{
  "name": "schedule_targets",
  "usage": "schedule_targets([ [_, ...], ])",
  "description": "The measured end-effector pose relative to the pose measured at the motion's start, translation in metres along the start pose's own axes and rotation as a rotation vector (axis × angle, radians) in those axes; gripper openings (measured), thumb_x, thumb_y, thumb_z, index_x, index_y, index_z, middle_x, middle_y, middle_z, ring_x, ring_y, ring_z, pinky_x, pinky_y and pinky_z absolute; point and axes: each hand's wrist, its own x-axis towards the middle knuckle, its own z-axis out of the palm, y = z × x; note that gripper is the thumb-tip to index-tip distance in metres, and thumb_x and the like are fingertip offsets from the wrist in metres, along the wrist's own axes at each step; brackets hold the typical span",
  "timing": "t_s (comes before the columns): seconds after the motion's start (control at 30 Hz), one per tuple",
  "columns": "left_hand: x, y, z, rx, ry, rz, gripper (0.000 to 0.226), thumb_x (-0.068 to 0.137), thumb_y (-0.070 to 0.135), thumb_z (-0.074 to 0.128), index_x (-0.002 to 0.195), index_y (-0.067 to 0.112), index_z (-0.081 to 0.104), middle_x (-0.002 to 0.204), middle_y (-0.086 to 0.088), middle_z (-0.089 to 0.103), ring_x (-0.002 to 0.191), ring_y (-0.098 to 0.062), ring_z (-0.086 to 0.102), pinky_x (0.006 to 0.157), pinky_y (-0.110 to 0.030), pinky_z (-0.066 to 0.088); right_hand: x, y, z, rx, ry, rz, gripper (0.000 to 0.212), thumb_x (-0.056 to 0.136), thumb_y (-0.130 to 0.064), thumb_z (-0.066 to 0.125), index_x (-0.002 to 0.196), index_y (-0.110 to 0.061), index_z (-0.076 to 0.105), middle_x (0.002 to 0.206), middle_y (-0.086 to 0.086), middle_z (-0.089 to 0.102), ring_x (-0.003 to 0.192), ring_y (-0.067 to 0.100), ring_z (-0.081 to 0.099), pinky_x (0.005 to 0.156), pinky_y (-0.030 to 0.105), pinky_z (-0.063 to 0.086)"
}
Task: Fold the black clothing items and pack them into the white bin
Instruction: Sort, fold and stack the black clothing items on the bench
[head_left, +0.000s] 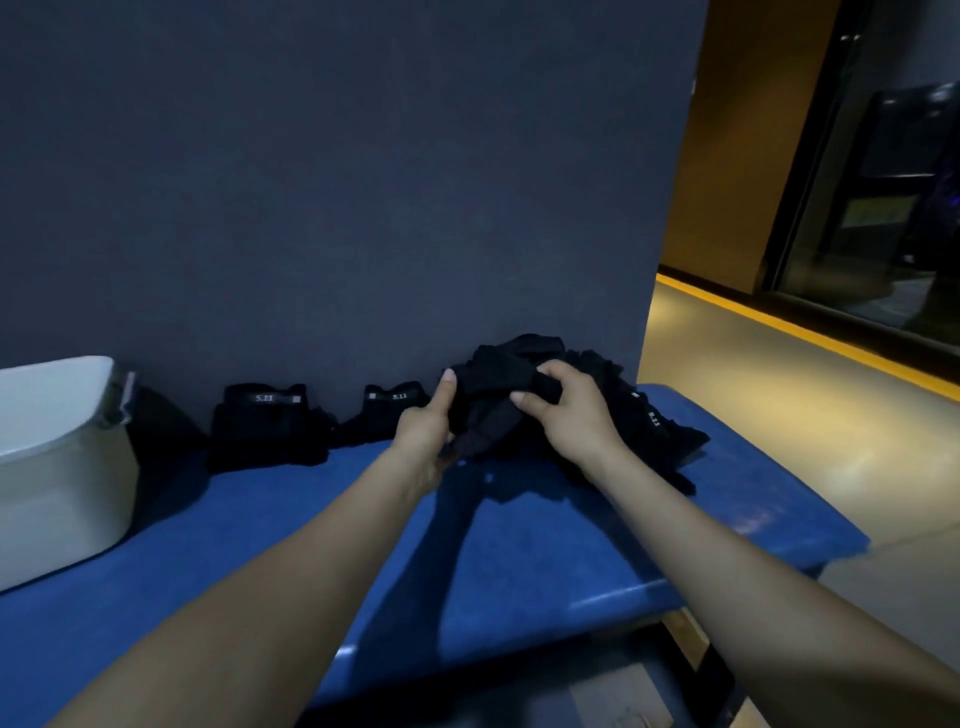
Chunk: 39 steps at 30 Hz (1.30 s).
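Grip: right hand (563, 410) curls round a black garment (493, 400) lifted off the unfolded pile (613, 415) at the blue bench's (519, 561) far right; left hand (426, 423) holds the garment's near edge, thumb raised, its fingers hidden behind the cloth. Done, apparently: two folded black items, one larger (267, 426), one smaller (387, 410), against the dark wall. Outstanding: the pile, and all packing. White bin (62, 457), far left, is cut off; its contents cannot be seen. Garment type is indistinct in the dim light.
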Motion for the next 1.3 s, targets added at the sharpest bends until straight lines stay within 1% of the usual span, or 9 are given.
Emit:
schedule_targets([
  [0.1, -0.013, 0.007, -0.025, -0.066, 0.004, -0.008, 0.035, 0.089, 0.028, 0.063, 0.115, 0.005, 0.059, 0.111, -0.013, 0.067, 0.090, -0.025, 0.066, 0.057, -0.030, 0.055, -0.011, -0.012, 0.016, 0.080, -0.228, 0.079, 0.013, 0.083, -0.015, 0.070, 0.092, -0.017, 0.060, 0.103, 0.006, 0.067, 0.097, 0.020, 0.064, 0.092, 0.039, 0.052],
  [0.23, -0.028, 0.016, -0.053, -0.061, -0.027, 0.045, 0.023, 0.092, 0.011, 0.058, 0.114, 0.008, 0.060, 0.107, -0.014, 0.068, 0.090, -0.027, 0.066, 0.067, -0.036, 0.056, -0.016, -0.023, 0.033, 0.193, -0.419, 0.226, 0.037, 0.078, -0.014, 0.074, 0.112, -0.009, 0.059, 0.108, 0.006, 0.067, 0.096, 0.016, 0.065, 0.079, 0.025, 0.054],
  [0.37, -0.035, 0.022, -0.078, 0.108, -0.128, 0.121, 0.018, 0.090, 0.006, 0.057, 0.107, 0.008, 0.062, 0.107, -0.015, 0.068, 0.094, -0.028, 0.067, 0.079, -0.037, 0.055, -0.016, -0.036, 0.050, 0.258, -0.404, 0.251, 0.029, 0.084, -0.037, 0.066, 0.102, -0.015, 0.065, 0.102, -0.003, 0.067, 0.094, 0.007, 0.060, 0.074, 0.018, 0.043],
  [0.5, -0.042, 0.028, -0.098, 0.235, -0.220, 0.123, 0.016, 0.089, 0.008, 0.060, 0.103, 0.014, 0.062, 0.106, -0.011, 0.069, 0.096, -0.026, 0.067, 0.076, -0.035, 0.055, -0.017, -0.043, 0.066, 0.285, -0.343, 0.197, 0.034, 0.090, -0.020, 0.061, 0.059, -0.015, 0.049, 0.058, -0.008, 0.058, 0.062, 0.009, 0.054, 0.059, 0.020, 0.044],
  [0.6, -0.046, 0.030, -0.110, 0.274, -0.204, 0.093, 0.022, 0.085, 0.012, 0.067, 0.103, 0.018, 0.058, 0.098, -0.001, 0.067, 0.086, -0.016, 0.066, 0.066, -0.029, 0.056, -0.019, -0.044, 0.076, 0.311, -0.303, 0.212, 0.035, 0.092, -0.014, 0.058, 0.058, -0.015, 0.048, 0.059, -0.004, 0.057, 0.060, 0.011, 0.053, 0.051, 0.021, 0.041],
  [0.8, -0.043, 0.018, -0.143, 0.358, -0.251, -0.130, 0.003, 0.087, 0.009, 0.062, 0.085, 0.010, 0.062, 0.092, -0.009, 0.067, 0.088, -0.021, 0.062, 0.091, -0.037, 0.049, -0.023, -0.042, 0.088, 0.338, -0.287, 0.309, 0.041, 0.094, -0.012, 0.055, 0.056, -0.015, 0.041, 0.054, -0.002, 0.053, 0.043, 0.003, 0.052, 0.041, 0.016, 0.041],
  [0.97, -0.039, 0.010, -0.151, 0.503, -0.211, -0.282, 0.012, 0.091, 0.011, 0.059, 0.079, 0.008, 0.058, 0.080, -0.006, 0.063, 0.074, -0.015, 0.061, 0.056, -0.022, 0.054, -0.027, -0.022, 0.108, 0.038, -0.352, 0.461, 0.044, 0.093, -0.018, 0.057, 0.058, -0.016, 0.031, 0.056, 0.001, 0.037, 0.046, 0.013, 0.039, 0.039, 0.022, 0.032],
  [1.13, -0.026, -0.007, -0.154, 1.028, 0.004, 0.022, 0.014, 0.084, 0.017, 0.068, 0.087, 0.011, 0.056, 0.087, -0.006, 0.062, 0.078, -0.019, 0.058, 0.061, -0.025, 0.050, -0.027, 0.000, 0.124, -0.110, -0.267, 0.520, 0.046, 0.093, -0.026, 0.058, 0.057, -0.014, 0.031, 0.057, 0.003, 0.037, 0.052, 0.017, 0.040, 0.053, 0.027, 0.041],
  [1.3, -0.033, -0.015, -0.157, 1.101, 0.041, 0.329, 0.017, 0.083, 0.026, 0.069, 0.092, 0.021, 0.056, 0.090, 0.004, 0.062, 0.088, -0.018, 0.060, 0.081, -0.034, 0.050, -0.028, 0.010, 0.118, -0.266, -0.239, 0.383, 0.043, 0.092, -0.034, 0.057, 0.061, -0.017, 0.032, 0.063, 0.000, 0.041, 0.061, 0.016, 0.042, 0.059, 0.028, 0.035],
])
